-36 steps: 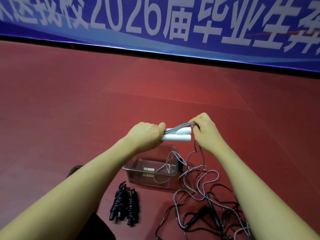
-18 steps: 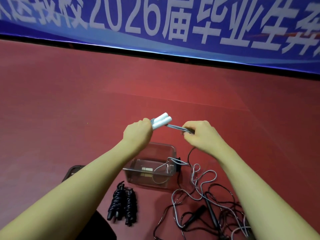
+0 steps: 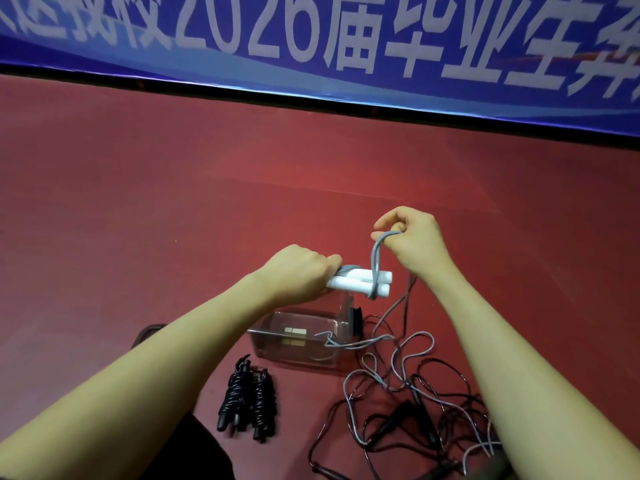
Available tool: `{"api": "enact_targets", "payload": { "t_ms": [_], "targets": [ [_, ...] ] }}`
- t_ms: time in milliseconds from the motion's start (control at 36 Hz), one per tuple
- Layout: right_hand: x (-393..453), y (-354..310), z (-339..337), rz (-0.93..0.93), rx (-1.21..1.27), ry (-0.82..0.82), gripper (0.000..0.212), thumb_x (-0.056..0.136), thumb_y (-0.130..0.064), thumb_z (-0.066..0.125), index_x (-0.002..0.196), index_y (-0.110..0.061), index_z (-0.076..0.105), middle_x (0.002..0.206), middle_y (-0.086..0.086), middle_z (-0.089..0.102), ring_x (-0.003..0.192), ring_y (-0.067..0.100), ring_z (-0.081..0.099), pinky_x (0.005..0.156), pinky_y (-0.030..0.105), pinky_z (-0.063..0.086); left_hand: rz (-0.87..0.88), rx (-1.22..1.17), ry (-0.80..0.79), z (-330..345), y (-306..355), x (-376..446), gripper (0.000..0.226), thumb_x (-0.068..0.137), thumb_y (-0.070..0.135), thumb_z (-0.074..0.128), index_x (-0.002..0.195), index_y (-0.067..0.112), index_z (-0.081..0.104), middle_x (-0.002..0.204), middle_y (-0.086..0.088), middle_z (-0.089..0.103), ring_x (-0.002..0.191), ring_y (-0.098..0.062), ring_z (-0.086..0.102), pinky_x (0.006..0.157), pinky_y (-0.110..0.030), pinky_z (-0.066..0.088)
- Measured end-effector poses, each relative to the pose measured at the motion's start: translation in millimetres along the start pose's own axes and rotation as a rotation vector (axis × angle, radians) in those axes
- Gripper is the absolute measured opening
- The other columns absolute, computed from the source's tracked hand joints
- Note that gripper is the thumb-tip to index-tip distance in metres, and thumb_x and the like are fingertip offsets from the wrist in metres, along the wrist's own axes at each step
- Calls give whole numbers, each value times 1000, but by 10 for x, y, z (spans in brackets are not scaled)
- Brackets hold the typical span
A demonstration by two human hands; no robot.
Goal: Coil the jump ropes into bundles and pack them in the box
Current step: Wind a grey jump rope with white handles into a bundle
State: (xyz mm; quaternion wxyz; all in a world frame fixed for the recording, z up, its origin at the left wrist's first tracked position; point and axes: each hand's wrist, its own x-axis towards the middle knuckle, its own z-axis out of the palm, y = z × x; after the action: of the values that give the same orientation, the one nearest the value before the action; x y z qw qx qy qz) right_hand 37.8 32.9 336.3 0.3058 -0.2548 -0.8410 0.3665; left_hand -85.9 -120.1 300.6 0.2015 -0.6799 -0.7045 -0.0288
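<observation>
Grey cord [image 3: 375, 261] is pinched high in the right hand [image 3: 412, 244] and looped once round the 2 white handles [image 3: 360, 284], which the left hand [image 3: 298, 275] grips above the clear box [image 3: 301, 341]. Each turn should probably be pulled snug against the last, with the slack fed up from the floor tangle. Only "2026" reads clearly on the blue banner [image 3: 311, 39].

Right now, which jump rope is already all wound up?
The black bundle on the floor left of the clear box. The grey rope trails loose from the hands; other black ropes lie tangled.
</observation>
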Motion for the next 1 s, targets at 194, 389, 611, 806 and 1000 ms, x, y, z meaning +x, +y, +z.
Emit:
{"api": "enact_targets", "payload": {
  "t_ms": [194,389,611,806,1000],
  "targets": [
    [-4,115,-39,51,36,-121,23,77,-7,75,63,-18,61,49,2,39,50,12,30,51,26,26,116,-34,342,-61,-4,32,11,73,24,39,75,16,31,46,-1,48,30,-25,40,40,-16,13],
    [-100,89,15,-5,10,-253,12,76,-10,65,82,1,67,72,15,63,69,12,46,63,33,40,-249,-122,360,-196,93,134,15,88,22,49,84,8,44,58,-3,52,45,-31,54,42,-26,24],
    [-209,-89,51,56,-41,-440,27,80,-15,72,59,-10,55,36,-10,40,36,7,35,41,18,31,-733,-234,-23,-83,116,198,10,99,18,38,94,11,37,99,-15,64,85,-38,60,60,-35,32],
    [-242,-213,-6,-155,-299,-414,8,76,-9,59,72,-12,66,49,-8,49,49,13,41,54,26,35,-692,-57,-152,41,26,72,18,100,14,34,105,5,48,104,-12,64,91,-36,62,62,-33,33],
    [-283,-163,72,-478,-388,-42,31,74,-12,49,93,-16,74,85,1,72,79,28,67,67,37,52,-468,36,-241,68,100,72,18,97,13,37,108,8,50,104,-9,64,88,-33,62,60,-32,32]
  ]
}}
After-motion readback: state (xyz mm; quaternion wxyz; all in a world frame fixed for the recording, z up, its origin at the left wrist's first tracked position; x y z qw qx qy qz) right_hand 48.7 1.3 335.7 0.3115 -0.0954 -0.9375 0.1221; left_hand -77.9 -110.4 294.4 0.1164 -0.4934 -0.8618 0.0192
